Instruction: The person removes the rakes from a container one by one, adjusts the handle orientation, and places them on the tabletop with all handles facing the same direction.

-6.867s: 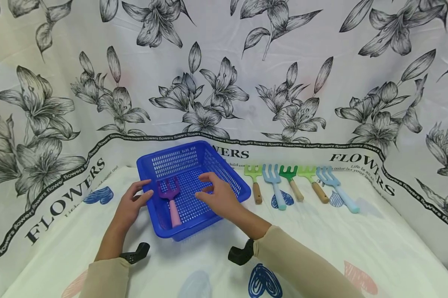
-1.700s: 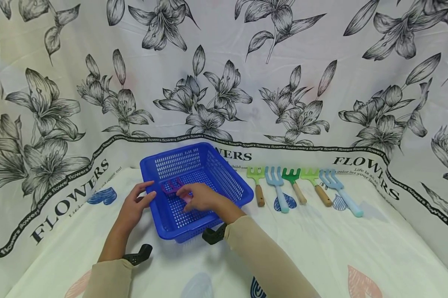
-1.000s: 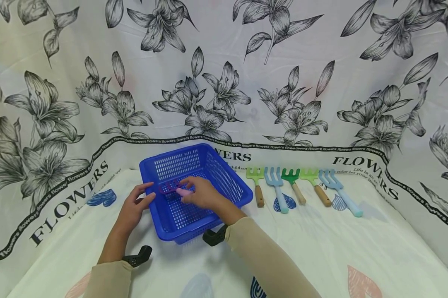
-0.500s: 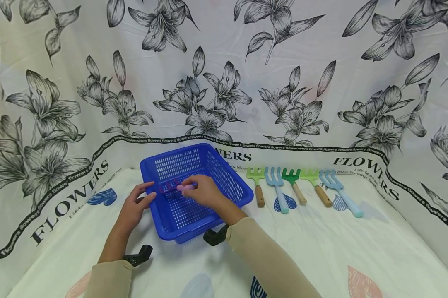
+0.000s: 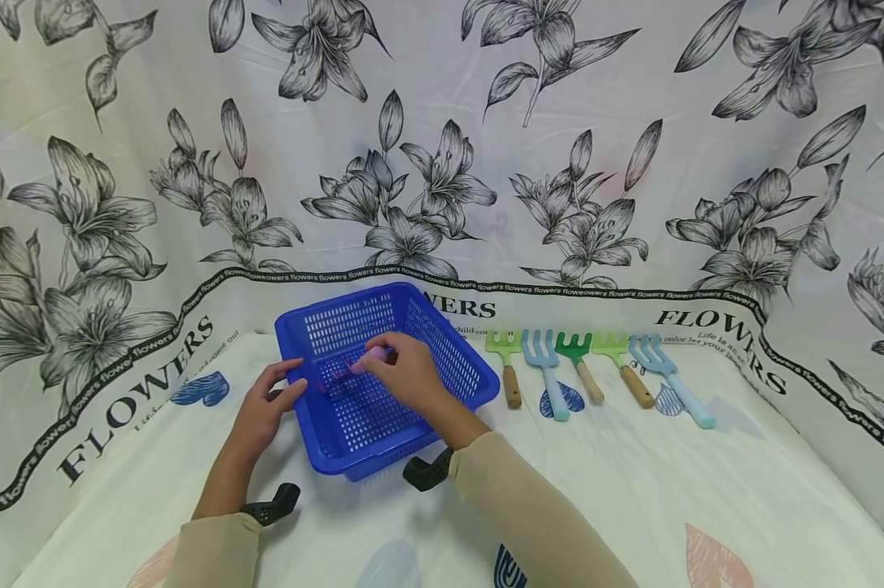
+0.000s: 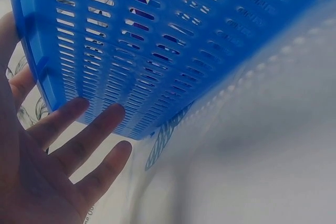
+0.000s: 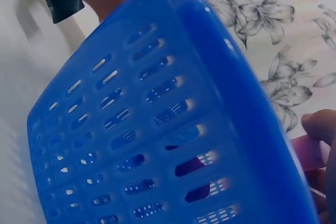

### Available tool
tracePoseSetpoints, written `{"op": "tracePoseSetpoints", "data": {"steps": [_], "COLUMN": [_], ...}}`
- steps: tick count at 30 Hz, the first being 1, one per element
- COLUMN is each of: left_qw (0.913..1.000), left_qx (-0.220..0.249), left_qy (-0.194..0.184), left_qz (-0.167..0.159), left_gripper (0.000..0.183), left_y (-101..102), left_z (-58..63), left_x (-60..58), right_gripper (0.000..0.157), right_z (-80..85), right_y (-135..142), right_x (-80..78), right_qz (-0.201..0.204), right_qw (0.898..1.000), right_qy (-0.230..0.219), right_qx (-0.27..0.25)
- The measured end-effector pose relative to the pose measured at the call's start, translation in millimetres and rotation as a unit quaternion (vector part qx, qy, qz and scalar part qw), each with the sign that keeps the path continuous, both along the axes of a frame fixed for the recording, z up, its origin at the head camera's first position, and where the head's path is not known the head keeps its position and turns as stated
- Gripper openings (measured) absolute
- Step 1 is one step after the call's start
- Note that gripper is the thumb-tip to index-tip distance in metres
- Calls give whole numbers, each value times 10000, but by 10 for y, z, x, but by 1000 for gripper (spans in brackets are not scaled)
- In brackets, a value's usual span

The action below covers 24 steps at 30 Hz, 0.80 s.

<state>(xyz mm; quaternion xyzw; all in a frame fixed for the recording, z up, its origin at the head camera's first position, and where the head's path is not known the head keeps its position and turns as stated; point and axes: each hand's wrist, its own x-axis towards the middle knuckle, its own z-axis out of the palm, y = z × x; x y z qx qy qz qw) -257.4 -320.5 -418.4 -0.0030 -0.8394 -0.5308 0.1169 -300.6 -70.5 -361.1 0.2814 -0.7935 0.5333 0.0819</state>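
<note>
A blue plastic basket with slotted walls stands on the cloth at centre-left. Inside it, my right hand grips the pink handle of a small garden fork. The fork's purple tines point left and down, close over the basket floor. Through the wall slots in the right wrist view, parts of the purple head show; the pink fork handle sits between thumb and fingers. At the left rim rests my left hand, thumb and index over the edge. In the left wrist view, its other fingers spread straight beside the outer wall.
To the right of the basket lie several more garden forks in a row: light green, light blue, dark green, another light green and another blue. A flower-printed curtain hangs behind.
Earlier the garden fork lay in the basket with its handle toward me and my right hand above it. That hand has since taken the handle and raised it, turning and tilting the fork.
</note>
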Motion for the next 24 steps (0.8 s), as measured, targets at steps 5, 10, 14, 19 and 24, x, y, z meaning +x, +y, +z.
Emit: {"op": "tracePoseSetpoints", "data": {"steps": [5,10,14,19,24], "left_qw": [10000,10000,10000,10000,10000], "left_qx": [-4,-55,-50,-26,1], "left_qy": [24,69,86,31,33], "left_qz": [5,-27,6,9,-15], "left_gripper": [58,58,59,60,60], "left_y": [-23,-14,-3,11,9], "left_z": [-18,-4,23,31,21], "left_x": [-5,5,10,12,9], "right_gripper": [20,19,19,21,21], "right_z": [-2,5,23,23,5], "right_y": [9,31,51,98,214], "right_x": [30,48,59,112,197], "right_qz": [86,-107,-282,-304,-484], "right_qw": [9993,9981,9973,9972,9972], "right_qy": [298,356,427,467,315], "right_qx": [-203,-493,-519,-496,-483]}}
